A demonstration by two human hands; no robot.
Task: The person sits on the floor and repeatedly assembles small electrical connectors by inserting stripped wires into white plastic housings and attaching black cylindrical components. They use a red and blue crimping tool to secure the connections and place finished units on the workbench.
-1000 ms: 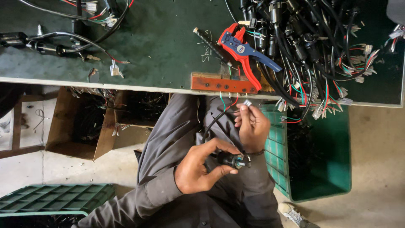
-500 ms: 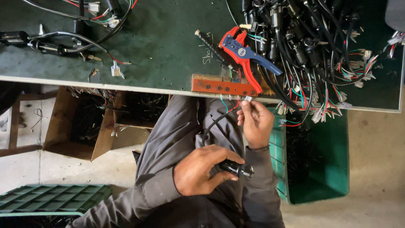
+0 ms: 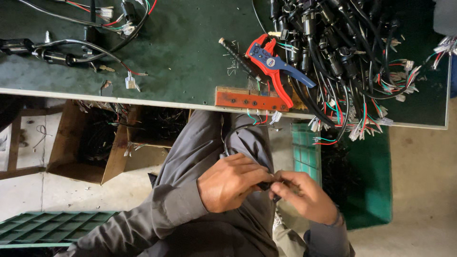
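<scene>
Nearest me, low over the lap: left hand [image 3: 231, 183] and right hand [image 3: 304, 195] meet fingertip to fingertip above the grey trousers [image 3: 209, 143]. Both pinch one small dark part [image 3: 266, 185], pressed between the left thumb and the right fingers. It shows only as a short black sliver in the gap; I cannot tell its shape or whether a wire runs from it. Grey sleeve on the left forearm, darker cuff at the right wrist.

Just beyond the knees, the edge of the green bench top [image 3: 181, 52]. An orange-red block with a row of holes [image 3: 250, 99] sits at that edge, with short green, red and white wire ends hanging below it.

On the bench behind the block, a red and blue wire stripper [image 3: 273, 66] lies slanted, handles toward the right. Beside it, a thick heap of black cable harnesses [image 3: 342, 43] with coloured leads and white connectors spilling over the edge.

Far left of the bench, another black cable with connectors [image 3: 62, 52]. Under the bench, a brown cardboard box [image 3: 95, 143]; a green plastic crate [image 3: 47, 228] at lower left.
</scene>
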